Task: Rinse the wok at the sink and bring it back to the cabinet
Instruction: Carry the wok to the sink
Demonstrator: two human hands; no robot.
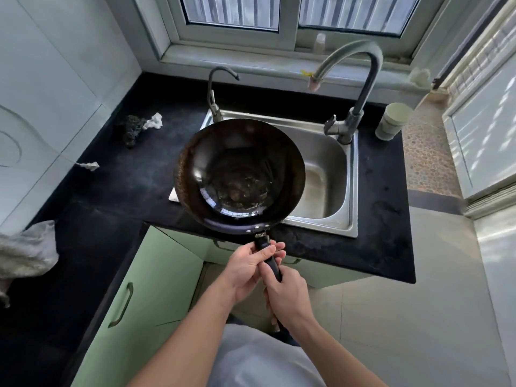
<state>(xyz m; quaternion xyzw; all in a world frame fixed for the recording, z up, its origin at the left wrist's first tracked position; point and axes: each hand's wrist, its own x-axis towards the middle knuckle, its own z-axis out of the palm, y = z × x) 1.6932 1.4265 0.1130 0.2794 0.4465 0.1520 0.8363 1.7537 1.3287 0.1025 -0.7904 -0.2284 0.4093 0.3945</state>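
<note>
Our torso: a pale grey shirt fills the bottom edge, nearest the lens, with both bare forearms reaching forward from it.
Our right hand: wrapped around the lower part of the wok's black handle, closer to the body, fingers closed around it.
Our left hand: gripping the same handle farther up, just below the riveted joint, thumb lying across the top; the two hands sit one behind the other, touching.
Wok: dark and round, held up level in front of us, open side up; its bowl hangs over the left part of the sink and the counter's front edge. We see wet glints and some pale residue in its bottom.
Sink: a stainless basin set into the black countertop, its right half showing beyond the wok.
Taps: a tall curved faucet at the sink's back right corner, and a thinner faucet at the back left.
Counter items: a dark scrubber with a white crumpled scrap beside it at the left; a pale green lidded jar to the right of the tall faucet; a grey cloth at the far left edge.
Cabinet: pale green cabinet doors under the counter, one with a curved pull handle.
Behind: a window above the sill.
</note>
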